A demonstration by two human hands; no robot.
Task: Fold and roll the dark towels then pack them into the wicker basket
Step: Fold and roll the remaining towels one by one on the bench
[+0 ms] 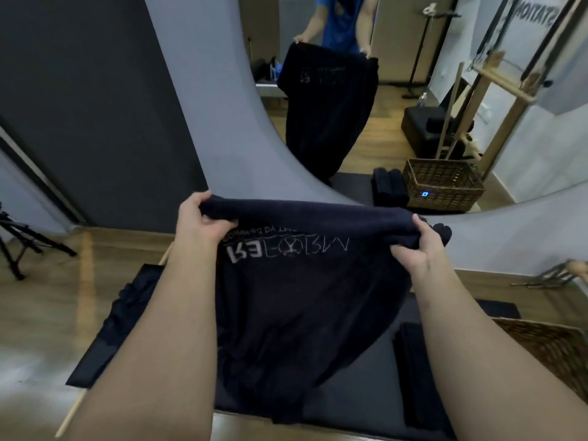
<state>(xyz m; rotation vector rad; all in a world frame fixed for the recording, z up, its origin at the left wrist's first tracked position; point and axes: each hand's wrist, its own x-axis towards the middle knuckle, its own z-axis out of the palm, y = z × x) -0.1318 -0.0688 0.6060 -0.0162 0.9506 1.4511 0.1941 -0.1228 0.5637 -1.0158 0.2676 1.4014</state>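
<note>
Grip comes first. We hold one dark towel (302,307) by its top edge, raised in front of us. Our left hand (203,218) has fingers and thumb curled over the left corner. Our right hand (416,246) clasps the right corner in the same way. The cloth hangs slack between the two hands with its pale lettering toward us. Its lower end drapes down to the dark pad (356,399) below.

On the pad, just right of the hanging cloth, lies a stack of dark towels (420,370). We cannot tell whether these are folded or rolled. Beside the stack, at the right edge of view, stands the wicker basket (550,351). Its inside is not visible from here. At the left, a loose heap of dark towels (124,313) lies over the corner of the pad.

Farther off, a mirror (391,135) on the wall repeats the scene, showing dark rolls next to the basket.

We judge the step in hand to be the spreading of one towel before its first fold; packing is not yet due. The next move calls for:
1. Keep both corners level and the top edge taut.
2. Lay the cloth flat on the bare part of the pad, clear of the stack.
3. Bring the edges together evenly, then roll tightly.
</note>
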